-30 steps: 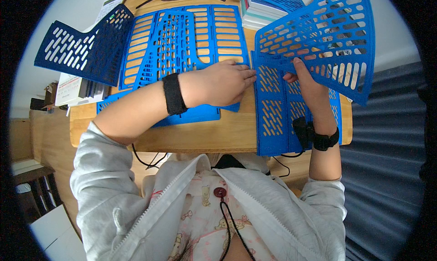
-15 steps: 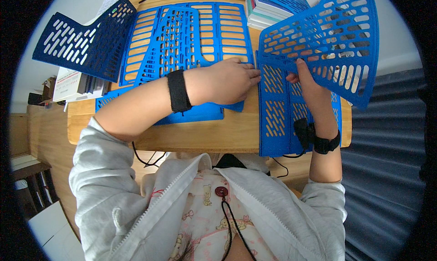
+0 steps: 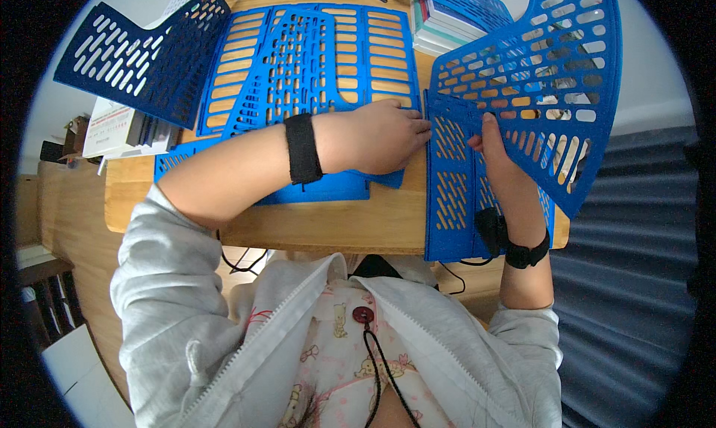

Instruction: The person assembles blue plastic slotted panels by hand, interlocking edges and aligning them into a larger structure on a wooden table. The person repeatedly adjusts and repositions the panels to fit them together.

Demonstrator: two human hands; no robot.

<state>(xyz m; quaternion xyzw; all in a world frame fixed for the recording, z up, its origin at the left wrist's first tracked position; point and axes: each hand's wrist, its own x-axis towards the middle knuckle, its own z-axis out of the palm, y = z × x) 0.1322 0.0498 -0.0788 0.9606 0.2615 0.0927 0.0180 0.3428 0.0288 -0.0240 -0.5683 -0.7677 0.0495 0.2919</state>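
Observation:
My left hand (image 3: 384,137) lies palm down over blue plastic pieces, fingers stretched rightward and thumb hidden. Its fingertips touch the left edge of a flat blue slotted panel (image 3: 450,197) that reaches the table's front edge. At the right, my right hand (image 3: 501,159) grips a tilted blue curved side panel (image 3: 563,77) of what looks like a file rack. The thumb is in front of it near its lower left edge; the other fingers are partly hidden. This curved panel stands over the flat one and they meet or overlap; the joint is unclear.
Several blue slotted panels (image 3: 384,55) lie on the wooden table (image 3: 335,230). A dark blue curved panel (image 3: 142,63) leans at the left above stacked books (image 3: 112,133). More books (image 3: 440,29) stand at the back right. A dark blue curtain (image 3: 634,279) hangs at the right.
The curved panel has tilted, its lower right corner coming down and left. My right hand has moved slightly down with it. My left hand stays almost in place.

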